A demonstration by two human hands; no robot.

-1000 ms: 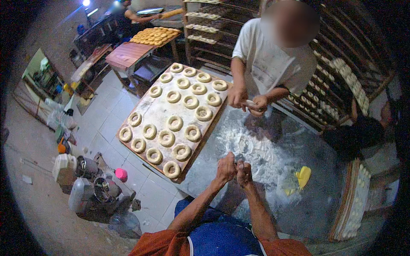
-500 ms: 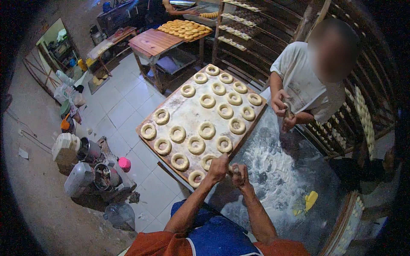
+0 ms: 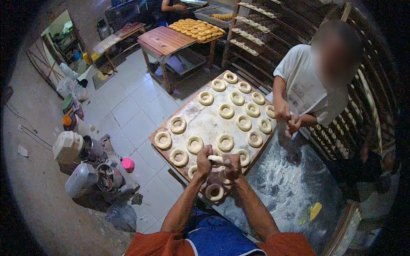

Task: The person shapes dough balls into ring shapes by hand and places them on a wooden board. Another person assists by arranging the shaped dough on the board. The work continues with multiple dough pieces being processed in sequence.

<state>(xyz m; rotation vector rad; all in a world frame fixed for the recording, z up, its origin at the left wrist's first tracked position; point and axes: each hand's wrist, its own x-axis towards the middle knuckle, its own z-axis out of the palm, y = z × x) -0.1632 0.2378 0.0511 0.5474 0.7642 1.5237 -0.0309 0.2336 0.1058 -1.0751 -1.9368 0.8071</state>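
A pale ring of dough [image 3: 218,160] is stretched between my two hands above the near part of a floured wooden board [image 3: 194,112]. My left hand [image 3: 204,160] closes on its left side, and my right hand [image 3: 232,166] grips its right side. Several raw dough rings lie on the board, such as one dough ring [image 3: 225,142] just beyond my hands and another dough ring [image 3: 214,192] close to the near corner. My hands and forearms partly cover some rings beneath them.
Right of the board, a dark table [image 3: 277,175] is dusted with flour and bears a yellow scraper-like piece [image 3: 315,210]. Across it a co-worker [image 3: 297,81] handles dough. Racks [image 3: 252,32] stand behind; browned rings [image 3: 196,30] lie on a far table. Pots and containers [image 3: 92,149] crowd the left floor.
Both my hands have moved left and are over the board, with the dough now showing as a ring between them. The view has shifted slightly. The co-worker's hands have also moved.
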